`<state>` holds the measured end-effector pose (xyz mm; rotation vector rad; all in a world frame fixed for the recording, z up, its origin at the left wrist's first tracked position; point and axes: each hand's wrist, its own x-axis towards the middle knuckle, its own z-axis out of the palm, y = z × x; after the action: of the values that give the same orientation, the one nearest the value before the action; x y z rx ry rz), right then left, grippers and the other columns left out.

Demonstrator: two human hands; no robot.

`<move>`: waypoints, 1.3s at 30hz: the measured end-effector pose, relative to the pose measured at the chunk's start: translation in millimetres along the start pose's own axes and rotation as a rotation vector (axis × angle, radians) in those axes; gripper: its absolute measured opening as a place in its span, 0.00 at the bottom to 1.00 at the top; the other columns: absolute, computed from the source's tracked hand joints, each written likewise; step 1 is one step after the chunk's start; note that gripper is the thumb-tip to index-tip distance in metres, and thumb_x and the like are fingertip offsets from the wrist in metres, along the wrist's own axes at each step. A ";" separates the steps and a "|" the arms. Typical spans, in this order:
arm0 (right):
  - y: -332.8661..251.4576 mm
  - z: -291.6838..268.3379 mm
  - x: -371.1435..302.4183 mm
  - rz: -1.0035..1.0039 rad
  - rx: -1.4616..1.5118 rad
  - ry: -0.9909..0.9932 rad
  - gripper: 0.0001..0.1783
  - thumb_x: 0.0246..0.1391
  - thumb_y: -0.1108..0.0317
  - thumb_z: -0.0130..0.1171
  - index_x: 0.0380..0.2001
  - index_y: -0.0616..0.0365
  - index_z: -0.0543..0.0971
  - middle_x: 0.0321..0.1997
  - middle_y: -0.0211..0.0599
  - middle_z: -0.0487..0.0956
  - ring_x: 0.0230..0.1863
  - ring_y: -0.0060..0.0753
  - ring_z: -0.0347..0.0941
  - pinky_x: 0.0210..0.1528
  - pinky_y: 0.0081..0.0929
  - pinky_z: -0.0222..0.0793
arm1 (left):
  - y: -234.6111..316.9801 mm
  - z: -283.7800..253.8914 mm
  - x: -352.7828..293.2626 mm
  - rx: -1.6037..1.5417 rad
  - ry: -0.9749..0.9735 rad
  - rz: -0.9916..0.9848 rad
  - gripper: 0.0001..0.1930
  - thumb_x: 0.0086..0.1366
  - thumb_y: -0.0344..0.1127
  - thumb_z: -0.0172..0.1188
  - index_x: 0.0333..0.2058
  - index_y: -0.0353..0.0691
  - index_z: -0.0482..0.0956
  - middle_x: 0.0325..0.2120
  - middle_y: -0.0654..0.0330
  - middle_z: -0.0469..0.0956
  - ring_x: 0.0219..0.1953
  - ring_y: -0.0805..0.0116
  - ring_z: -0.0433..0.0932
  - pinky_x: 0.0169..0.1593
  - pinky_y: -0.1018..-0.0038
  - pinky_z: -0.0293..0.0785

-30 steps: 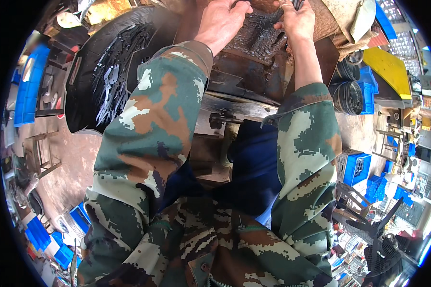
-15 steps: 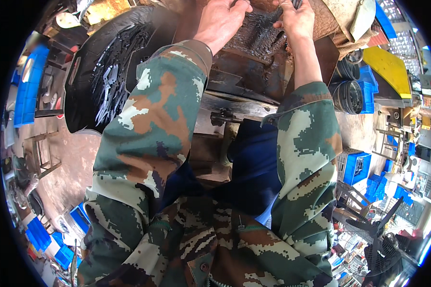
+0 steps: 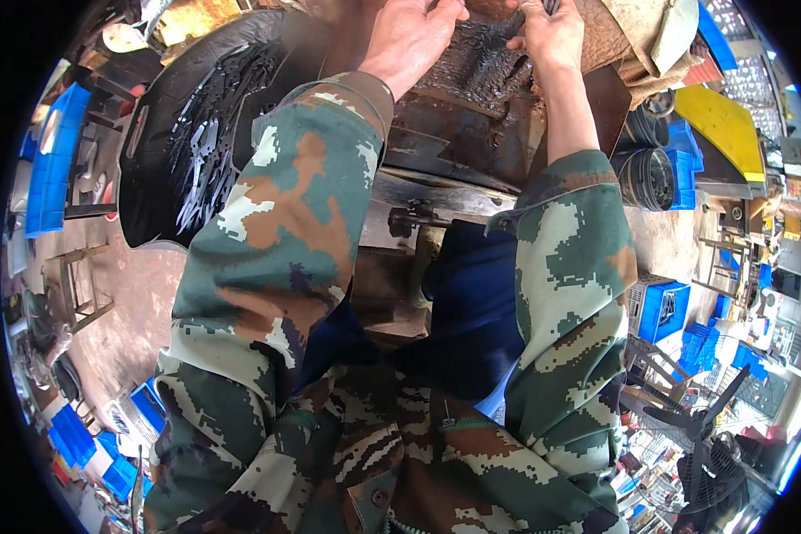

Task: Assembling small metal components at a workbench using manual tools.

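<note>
Both hands reach to the top edge of the view over a dark, wet, grimy metal bench (image 3: 445,142). My left hand (image 3: 411,43) is bent with its fingers drawn together. Whatever it grips is cut off by the picture's edge. To its right, my right hand (image 3: 552,37) is closed too, thumb and fingers pressed together near a small dark piece at the top edge that I cannot make out. Black, wet-looking sludge (image 3: 485,67) covers the surface between the hands. Left of my left arm, a black tub (image 3: 142,200) holds many thin metal blade-like pieces (image 3: 206,151).
Rough brown sacking (image 3: 623,36) lies beside my right hand. Black round buckets (image 3: 645,178) and a blue crate (image 3: 683,156) stand right of the bench, near a yellow panel (image 3: 719,129). A black fan (image 3: 699,427) stands at lower right; a blue bin (image 3: 55,169) is far left.
Hardly anything differs. Both hands stay in place at the top edge, with only a slight shift of the right fingers.
</note>
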<state>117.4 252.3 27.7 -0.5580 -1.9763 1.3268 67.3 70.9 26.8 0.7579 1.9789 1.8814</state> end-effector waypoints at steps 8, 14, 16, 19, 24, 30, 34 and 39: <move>2.7 1.7 1.3 -0.002 0.031 -0.002 0.07 0.61 0.68 0.60 0.38 0.56 0.72 0.30 0.30 0.78 0.21 0.24 0.72 0.13 0.22 0.68 | 0.5 -1.4 -0.7 -0.005 -0.001 0.009 0.12 0.70 0.38 0.52 0.34 0.35 0.79 0.19 0.64 0.70 0.22 0.74 0.68 0.27 0.72 0.64; 1.9 -1.7 -0.2 -0.005 0.019 0.005 0.08 0.61 0.68 0.60 0.39 0.56 0.72 0.30 0.31 0.78 0.21 0.24 0.72 0.12 0.22 0.68 | 3.2 2.4 -0.7 -0.034 -0.019 -0.046 0.13 0.70 0.38 0.52 0.34 0.35 0.79 0.19 0.64 0.71 0.22 0.74 0.68 0.28 0.72 0.64; 1.5 3.1 -1.2 0.007 0.028 0.006 0.08 0.61 0.68 0.60 0.39 0.56 0.72 0.30 0.31 0.78 0.21 0.24 0.72 0.12 0.22 0.68 | 2.4 -0.9 -1.9 -0.006 -0.013 -0.039 0.13 0.70 0.38 0.52 0.34 0.34 0.79 0.19 0.64 0.71 0.23 0.74 0.68 0.28 0.72 0.65; -0.3 3.5 -1.3 0.007 0.021 -0.001 0.08 0.61 0.68 0.60 0.39 0.56 0.72 0.30 0.31 0.78 0.20 0.24 0.72 0.12 0.22 0.68 | 0.0 -0.6 -0.7 -0.021 -0.006 0.004 0.13 0.70 0.38 0.52 0.35 0.34 0.79 0.20 0.64 0.71 0.23 0.74 0.68 0.29 0.73 0.65; 1.0 0.3 -1.2 0.001 0.011 0.011 0.08 0.62 0.67 0.60 0.39 0.56 0.72 0.30 0.31 0.78 0.19 0.24 0.71 0.12 0.22 0.67 | 1.1 1.8 0.7 -0.017 -0.016 -0.009 0.13 0.70 0.38 0.52 0.35 0.34 0.79 0.20 0.64 0.71 0.23 0.74 0.69 0.29 0.73 0.66; 2.0 2.5 -1.8 0.001 0.021 0.004 0.08 0.62 0.66 0.60 0.38 0.56 0.72 0.29 0.31 0.78 0.19 0.24 0.70 0.12 0.22 0.66 | -1.7 0.3 0.7 -0.024 -0.017 -0.005 0.13 0.70 0.38 0.52 0.35 0.34 0.79 0.20 0.63 0.72 0.24 0.74 0.69 0.29 0.73 0.66; 2.8 2.3 -1.3 0.010 -0.005 0.008 0.08 0.62 0.66 0.60 0.38 0.56 0.72 0.29 0.31 0.78 0.19 0.24 0.70 0.12 0.22 0.66 | 0.5 1.4 0.1 0.001 -0.011 -0.005 0.12 0.69 0.37 0.52 0.35 0.34 0.79 0.20 0.63 0.72 0.24 0.74 0.69 0.30 0.73 0.67; 3.7 3.6 -1.0 -0.002 0.018 -0.001 0.08 0.62 0.66 0.60 0.38 0.56 0.72 0.29 0.31 0.78 0.18 0.24 0.70 0.12 0.22 0.66 | 0.4 0.2 0.7 0.003 -0.012 -0.017 0.13 0.69 0.37 0.52 0.35 0.34 0.80 0.21 0.63 0.73 0.25 0.73 0.70 0.31 0.73 0.68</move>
<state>115.3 250.8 23.1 -0.5472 -1.9629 1.3429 67.0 71.4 27.2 0.7492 1.9748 1.8607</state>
